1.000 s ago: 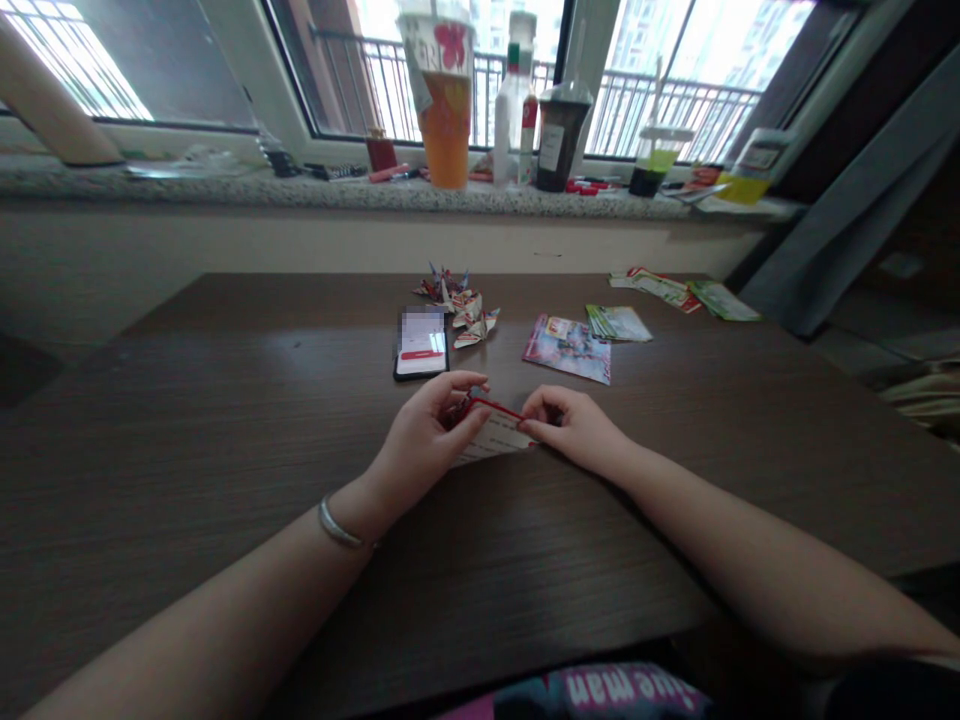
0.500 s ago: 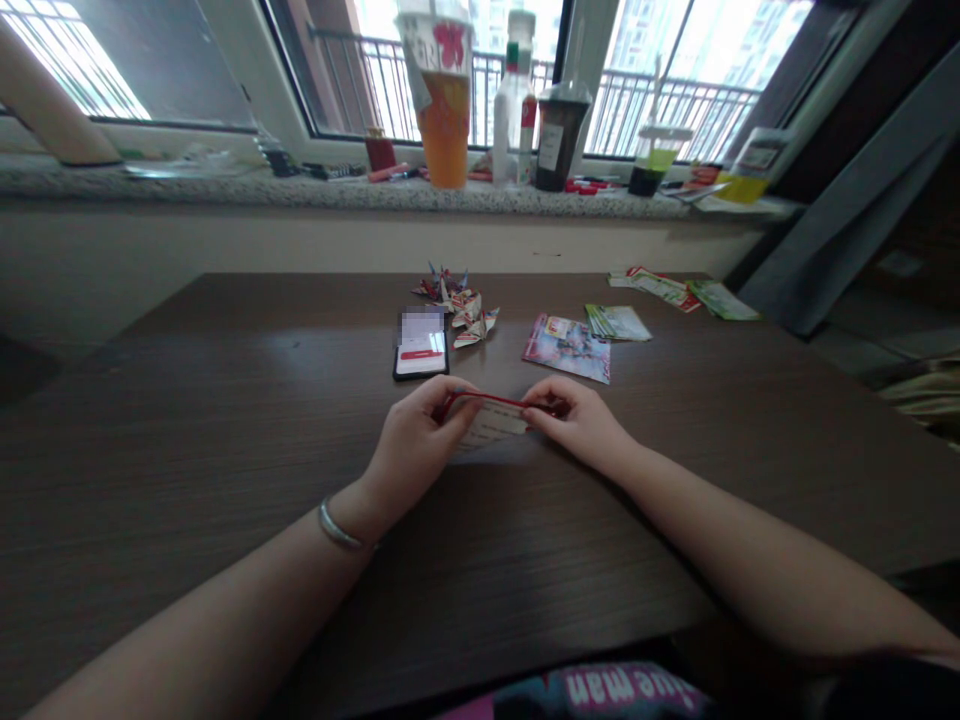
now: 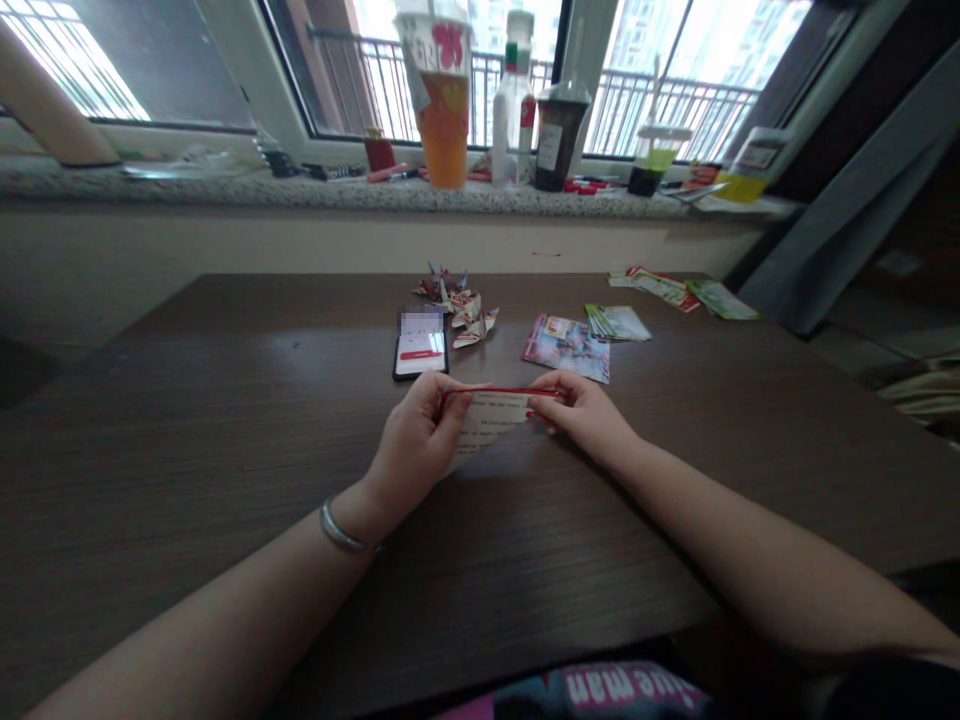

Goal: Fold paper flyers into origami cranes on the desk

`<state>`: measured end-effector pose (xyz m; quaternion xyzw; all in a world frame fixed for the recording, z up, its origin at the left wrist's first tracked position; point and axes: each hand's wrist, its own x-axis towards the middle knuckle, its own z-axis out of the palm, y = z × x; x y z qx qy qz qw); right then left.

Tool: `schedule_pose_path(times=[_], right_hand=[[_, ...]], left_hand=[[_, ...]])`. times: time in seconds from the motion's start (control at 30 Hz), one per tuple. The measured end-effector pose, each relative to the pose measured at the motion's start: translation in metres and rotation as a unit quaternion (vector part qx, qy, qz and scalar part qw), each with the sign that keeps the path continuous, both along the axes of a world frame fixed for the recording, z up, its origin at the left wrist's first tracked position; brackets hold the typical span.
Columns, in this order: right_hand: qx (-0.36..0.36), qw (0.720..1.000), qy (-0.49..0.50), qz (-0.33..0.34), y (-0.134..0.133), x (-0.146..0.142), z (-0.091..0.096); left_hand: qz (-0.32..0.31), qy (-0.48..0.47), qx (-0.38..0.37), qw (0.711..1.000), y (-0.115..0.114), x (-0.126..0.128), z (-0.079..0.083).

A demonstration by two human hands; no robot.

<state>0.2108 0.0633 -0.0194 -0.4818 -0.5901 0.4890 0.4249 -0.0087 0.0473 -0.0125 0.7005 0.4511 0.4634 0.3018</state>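
A folded sheet of printed paper point(image 3: 491, 415), pale with lines of text and a red upper edge, is stretched between my two hands above the table. My left hand point(image 3: 421, 430) pinches its left end, thumb on the near face. At the right end my right hand point(image 3: 581, 412) grips the red-edged corner between thumb and fingers. The paper's lower side slants up to the right. Just beyond my left hand lies a phone point(image 3: 421, 345) with a lit screen. Several folded paper figures point(image 3: 469, 315), perhaps cranes, sit beside the phone.
Past my right hand lie a colourful printed sheet or booklet point(image 3: 568, 347) and a small stack of green papers point(image 3: 619, 322). More paper strips point(image 3: 664, 288) rest at the table's far right. Cups and bottles, including a tall orange drink point(image 3: 446, 125), line the stone windowsill point(image 3: 337, 197).
The paper is now straighter and pulled flatter, with more of its printed face showing. My right hand has shifted slightly up and right along its edge.
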Motion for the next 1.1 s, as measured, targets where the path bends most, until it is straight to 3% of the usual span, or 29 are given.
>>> schedule_pose_path(times=[0.4, 0.83, 1.1], right_hand=[[-0.062, 0.992, 0.113, -0.001, -0.0019, -0.0041, -0.0001], [-0.067, 0.987, 0.147, 0.005, -0.0030, -0.0054, -0.0024], [-0.070, 0.985, 0.159, 0.005, -0.0008, -0.0024, -0.0051]], left_hand=[[0.012, 0.046, 0.021, 0.999, -0.0010, -0.0006, 0.0029], [0.049, 0.061, 0.017, 0.997, 0.0008, -0.0004, 0.0038], [0.041, 0.060, 0.066, 0.995, 0.0014, -0.0006, 0.0039]])
